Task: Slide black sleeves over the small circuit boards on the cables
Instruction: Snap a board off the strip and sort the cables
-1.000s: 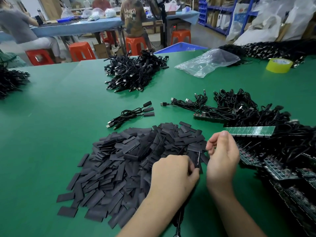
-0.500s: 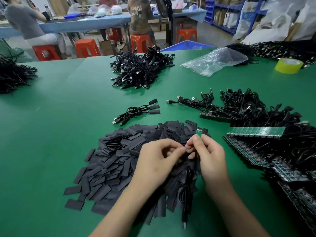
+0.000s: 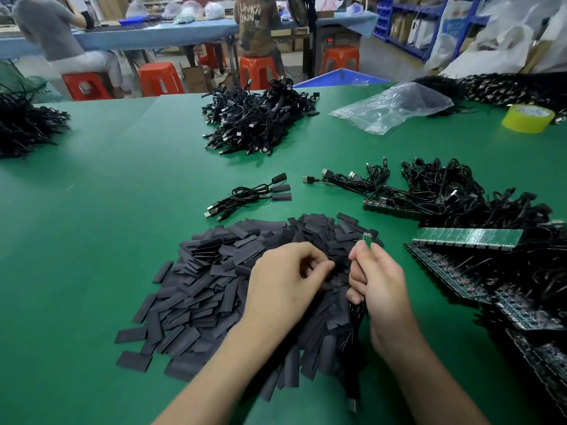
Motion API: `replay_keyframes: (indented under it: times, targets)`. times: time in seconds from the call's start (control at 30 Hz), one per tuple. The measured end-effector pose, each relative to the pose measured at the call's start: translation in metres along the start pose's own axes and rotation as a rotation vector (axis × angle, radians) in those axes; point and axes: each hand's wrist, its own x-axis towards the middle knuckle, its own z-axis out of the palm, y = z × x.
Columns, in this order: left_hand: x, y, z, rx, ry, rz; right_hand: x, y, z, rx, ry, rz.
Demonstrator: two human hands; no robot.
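Green board (image 3: 367,239) sticks out of right hand (image 3: 380,286), long axis upright, tip pointing away; fingers pinch it, its cable (image 3: 352,348) trailing toward me; left hand (image 3: 285,280) curled over sleeve pile (image 3: 199,286), grip unclear; open table (image 3: 107,210) lies left

— Far end first?
— Shows a long table (image 3: 153,36) draped in blue cloth, with two people seated at it, backs turned, on orange plastic stools (image 3: 259,70). Leaves other stools of the same kind free.
— Floor?
— Looks like pale grey concrete (image 3: 389,61); carries an open cardboard box (image 3: 194,76) among the stools.
— Right side?
— Has blue metal shelving (image 3: 408,26) stocked with boxes (labels too small to read), fronted by heaped white plastic bags (image 3: 497,47).
— Nearest?
— Green work surface (image 3: 107,179) across the whole foreground, matte and seamed near the left.
— Light?
— Even and soft, with only faint shadows.
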Motion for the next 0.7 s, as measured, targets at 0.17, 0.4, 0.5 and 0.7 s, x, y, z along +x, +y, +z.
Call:
replay_keyframes:
  times: [0.17, 0.4, 0.5, 0.7]
  targets:
    - [-0.016, -0.013, -0.030, -0.587, -0.178, -0.120, -0.008, 0.004, 0.004, -0.231, -0.229, -0.118]
    - [-0.037, -0.033, -0.031, -0.309, 0.079, 0.148, -0.017, 0.006, 0.009, -0.365, -0.349, -0.187]
    - [-0.042, -0.038, -0.027, -0.163, 0.158, 0.286, -0.018, 0.005, 0.011, -0.386, -0.387, -0.171]
    - [-0.043, -0.049, -0.032, -0.163, 0.244, 0.247, -0.016, 0.010, 0.005, -0.424, -0.433, -0.092]
